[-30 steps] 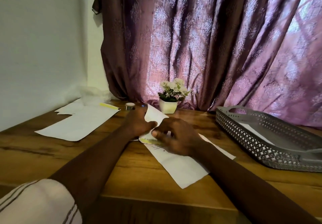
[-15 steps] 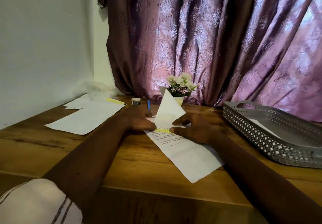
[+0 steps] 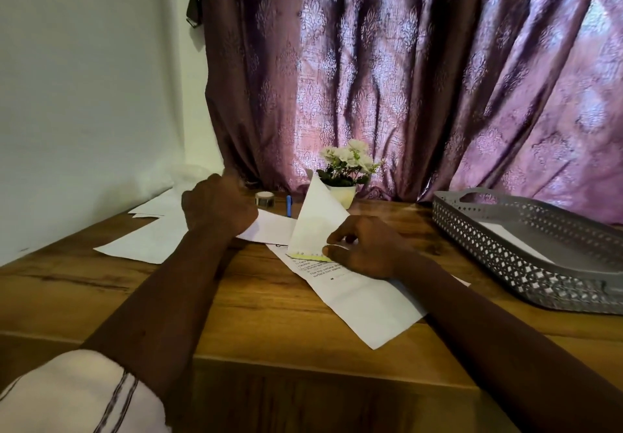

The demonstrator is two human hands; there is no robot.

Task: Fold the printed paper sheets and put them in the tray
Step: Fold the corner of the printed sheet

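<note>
A long printed paper sheet (image 3: pixel 364 304) lies slantwise on the wooden table (image 3: pixel 101 298). Its far end stands up as a pointed flap (image 3: pixel 317 217) over a yellow highlighted strip. My right hand (image 3: pixel 371 247) pinches the sheet at the flap's base with thumb and fingertips. My left hand (image 3: pixel 219 206) hovers curled to the left, over another white sheet (image 3: pixel 269 230); its fingers are hidden, so I cannot tell if it holds anything. The grey perforated tray (image 3: pixel 505 264) stands at the right with a white paper (image 3: pixel 512 240) inside.
More white sheets (image 3: pixel 145 244) lie at the left near the wall. A small flower pot (image 3: pixel 342 193), a tape roll (image 3: pixel 264 198) and a blue pen (image 3: pixel 289 205) stand at the back, before the purple curtain. The table's front edge is close to me.
My left hand has left the crease and moved up and to the left. The right hand stays on the sheet, and the flap still stands up.
</note>
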